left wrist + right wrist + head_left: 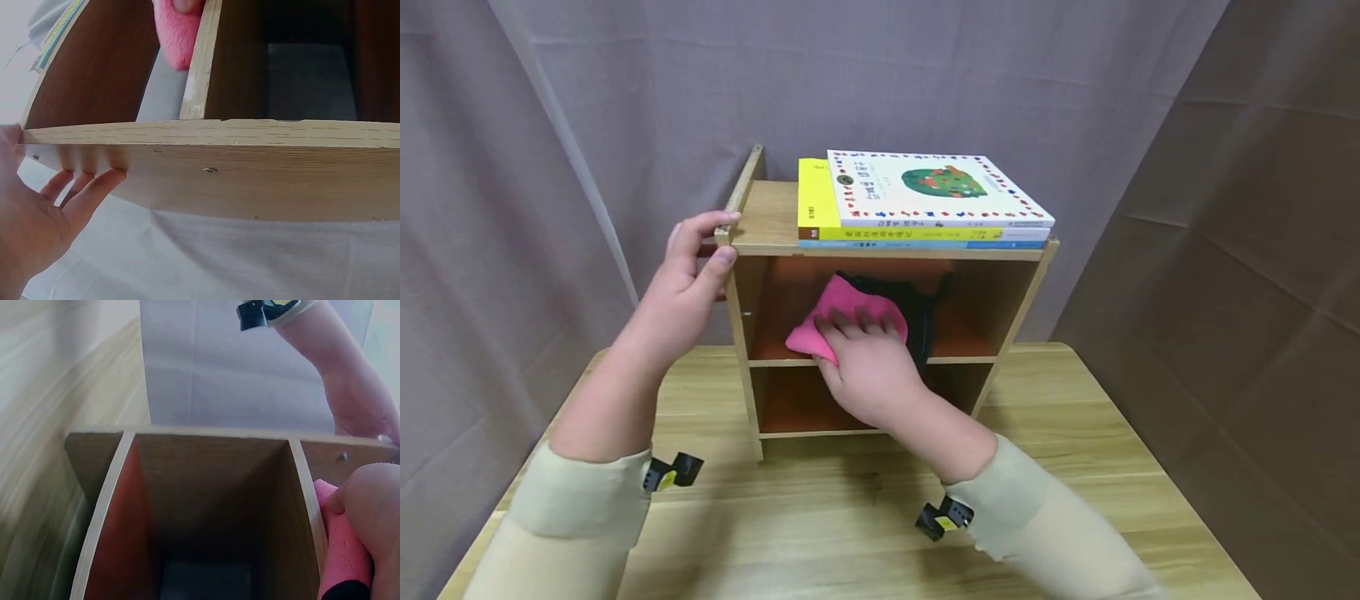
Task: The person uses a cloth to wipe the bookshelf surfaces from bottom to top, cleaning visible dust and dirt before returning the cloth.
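Inside the upper compartment of a small wooden bookshelf (880, 252), my right hand (876, 371) holds a pink cloth (808, 337) against the middle board. Its fingers spread over the top of the cloth, with the thumb at the near edge. Behind the cloth is a black object (925, 321), partly hidden by it. My left hand (688, 267) grips the upper front corner of the left side panel (740, 325). In the left wrist view, several fingertips (115, 174) press on that panel's outer face.
Several books (925, 196) lie stacked on the bookshelf's top, a white one uppermost. Below the middle board is a lower compartment (797, 398). The bookshelf stands on a wooden table (790, 517), with grey curtains (880, 83) behind and at both sides.
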A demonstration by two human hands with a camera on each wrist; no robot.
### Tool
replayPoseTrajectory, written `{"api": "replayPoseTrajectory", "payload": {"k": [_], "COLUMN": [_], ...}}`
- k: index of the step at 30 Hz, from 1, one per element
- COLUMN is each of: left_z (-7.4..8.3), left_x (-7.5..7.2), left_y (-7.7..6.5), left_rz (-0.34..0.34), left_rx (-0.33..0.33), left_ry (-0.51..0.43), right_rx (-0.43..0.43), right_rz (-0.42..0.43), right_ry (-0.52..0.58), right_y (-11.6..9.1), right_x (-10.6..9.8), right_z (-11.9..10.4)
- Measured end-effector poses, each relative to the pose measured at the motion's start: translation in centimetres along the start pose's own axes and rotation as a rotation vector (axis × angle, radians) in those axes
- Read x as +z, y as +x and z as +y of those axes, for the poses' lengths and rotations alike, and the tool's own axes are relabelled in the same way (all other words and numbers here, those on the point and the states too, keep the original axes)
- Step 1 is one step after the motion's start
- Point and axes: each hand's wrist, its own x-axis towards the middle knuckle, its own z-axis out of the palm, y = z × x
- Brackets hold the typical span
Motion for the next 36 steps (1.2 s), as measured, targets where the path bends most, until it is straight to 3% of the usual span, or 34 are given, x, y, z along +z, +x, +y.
{"api": "replayPoseTrajectory", "payload": {"k": [15,24,36], "left_z": [0.0,0.0,-0.8], "left_x": [0.5,0.2,1.1], "left_y": [-0.1,-0.1,-0.1], "left_rz": [0.036,0.021,0.101], "left_rx": [0.026,-0.004,0.066], "left_ry": [0.053,0.019,0.050], "right_rx": [-0.167,-0.165,-0.144], "right_rz": [0.011,-0.043,0.114], "right_ry": [-0.064,-0.064,-0.043], "right_y": [2.1,2.5,2.0], "right_x": [0.2,0.2,1.1], "right_z": [-3.0,-3.3,-3.3]}}
